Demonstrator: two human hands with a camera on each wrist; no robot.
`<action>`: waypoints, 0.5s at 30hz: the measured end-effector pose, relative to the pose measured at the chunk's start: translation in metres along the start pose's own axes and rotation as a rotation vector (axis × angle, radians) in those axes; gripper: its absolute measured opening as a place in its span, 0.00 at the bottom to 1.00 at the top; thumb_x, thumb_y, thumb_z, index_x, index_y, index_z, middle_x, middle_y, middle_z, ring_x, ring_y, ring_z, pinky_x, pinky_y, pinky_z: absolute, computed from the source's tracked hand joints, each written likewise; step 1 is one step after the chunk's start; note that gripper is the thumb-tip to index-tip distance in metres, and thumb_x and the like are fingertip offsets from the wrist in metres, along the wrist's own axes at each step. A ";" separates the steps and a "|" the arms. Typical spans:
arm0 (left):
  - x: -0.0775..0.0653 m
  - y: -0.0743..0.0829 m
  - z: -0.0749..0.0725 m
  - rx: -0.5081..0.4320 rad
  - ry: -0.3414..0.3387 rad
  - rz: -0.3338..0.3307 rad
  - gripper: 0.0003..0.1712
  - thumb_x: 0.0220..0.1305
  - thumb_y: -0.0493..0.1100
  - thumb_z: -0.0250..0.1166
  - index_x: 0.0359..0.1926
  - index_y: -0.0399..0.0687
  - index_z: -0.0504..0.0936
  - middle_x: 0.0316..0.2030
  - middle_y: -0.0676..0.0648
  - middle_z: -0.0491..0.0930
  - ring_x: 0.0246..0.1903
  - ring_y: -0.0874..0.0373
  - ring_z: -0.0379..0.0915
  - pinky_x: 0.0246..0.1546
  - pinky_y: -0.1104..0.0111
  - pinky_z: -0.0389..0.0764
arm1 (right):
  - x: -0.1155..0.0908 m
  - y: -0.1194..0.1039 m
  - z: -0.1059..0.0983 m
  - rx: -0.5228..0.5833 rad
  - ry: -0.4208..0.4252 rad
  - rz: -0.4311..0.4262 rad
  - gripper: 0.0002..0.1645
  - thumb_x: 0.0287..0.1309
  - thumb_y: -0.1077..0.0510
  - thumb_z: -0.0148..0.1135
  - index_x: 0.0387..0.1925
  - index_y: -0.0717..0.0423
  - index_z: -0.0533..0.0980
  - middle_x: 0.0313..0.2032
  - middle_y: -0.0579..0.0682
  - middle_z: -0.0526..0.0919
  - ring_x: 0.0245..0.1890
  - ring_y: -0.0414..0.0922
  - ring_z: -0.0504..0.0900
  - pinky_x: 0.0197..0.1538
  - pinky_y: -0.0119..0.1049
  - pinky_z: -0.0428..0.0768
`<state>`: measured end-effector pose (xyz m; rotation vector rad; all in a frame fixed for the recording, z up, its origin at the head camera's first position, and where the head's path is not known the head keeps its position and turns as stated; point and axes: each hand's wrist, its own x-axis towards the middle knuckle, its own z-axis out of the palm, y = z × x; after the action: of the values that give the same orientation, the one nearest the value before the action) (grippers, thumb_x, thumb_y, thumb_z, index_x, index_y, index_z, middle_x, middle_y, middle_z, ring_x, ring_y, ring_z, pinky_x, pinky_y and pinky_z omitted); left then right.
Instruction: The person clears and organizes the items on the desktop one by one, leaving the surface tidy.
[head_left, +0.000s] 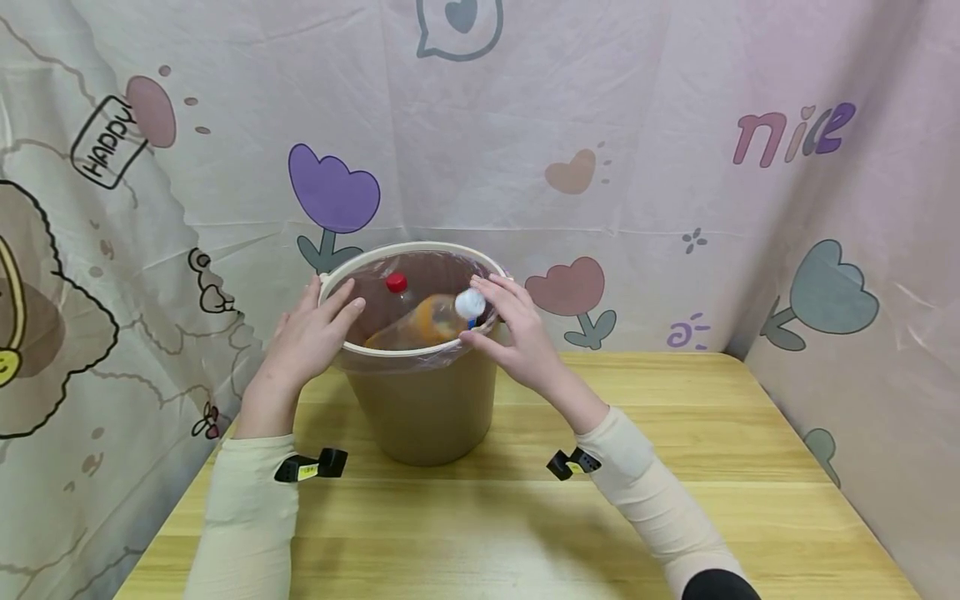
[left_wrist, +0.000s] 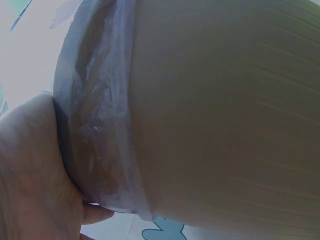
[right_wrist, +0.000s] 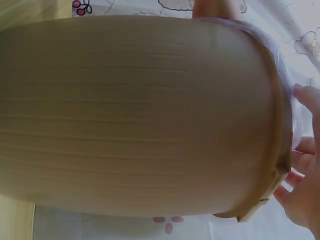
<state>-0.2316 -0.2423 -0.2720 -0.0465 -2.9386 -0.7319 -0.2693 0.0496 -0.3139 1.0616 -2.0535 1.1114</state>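
Observation:
A brown trash can (head_left: 423,408) with a cream rim (head_left: 390,353) stands on the table, lined with a clear plastic bag (left_wrist: 112,130) that folds over its outside. My left hand (head_left: 307,337) rests at the left of the rim, fingers fairly straight, some reaching over the opening. At the right side, my right hand (head_left: 517,329) touches the rim with extended fingers and its thumb near the front edge. Inside lie a bottle with a red cap (head_left: 396,282), an orange-labelled clear bottle (head_left: 431,321) and a white cap (head_left: 470,303) beside the right fingers. Their lower parts are hidden.
The wooden table (head_left: 675,467) extends in front of the can and to its right. A patterned cloth (head_left: 637,100) hangs behind and along both sides, close to the can's back and the left arm.

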 end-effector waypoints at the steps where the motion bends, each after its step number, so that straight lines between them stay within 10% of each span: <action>1: 0.000 0.000 0.000 -0.001 0.000 0.000 0.42 0.70 0.72 0.31 0.77 0.58 0.48 0.76 0.35 0.27 0.75 0.32 0.26 0.68 0.30 0.34 | 0.000 0.001 -0.001 -0.020 -0.008 -0.009 0.41 0.58 0.38 0.64 0.65 0.59 0.70 0.64 0.57 0.74 0.70 0.55 0.64 0.74 0.51 0.59; 6: 0.001 0.000 0.000 0.000 0.003 -0.001 0.42 0.70 0.72 0.31 0.77 0.58 0.48 0.76 0.35 0.26 0.75 0.31 0.27 0.68 0.30 0.34 | -0.003 0.000 -0.005 -0.053 0.005 -0.028 0.40 0.51 0.56 0.73 0.65 0.60 0.69 0.65 0.58 0.73 0.71 0.56 0.62 0.75 0.51 0.57; 15: 0.000 -0.003 0.001 -0.013 0.008 0.003 0.43 0.70 0.73 0.32 0.77 0.57 0.47 0.76 0.36 0.26 0.76 0.34 0.25 0.67 0.30 0.33 | -0.009 0.004 -0.012 -0.111 0.042 -0.064 0.39 0.48 0.56 0.74 0.62 0.62 0.71 0.62 0.59 0.76 0.69 0.57 0.66 0.74 0.49 0.59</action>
<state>-0.2319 -0.2446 -0.2744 -0.0482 -2.9255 -0.7494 -0.2668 0.0651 -0.3162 1.0331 -2.0099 0.9679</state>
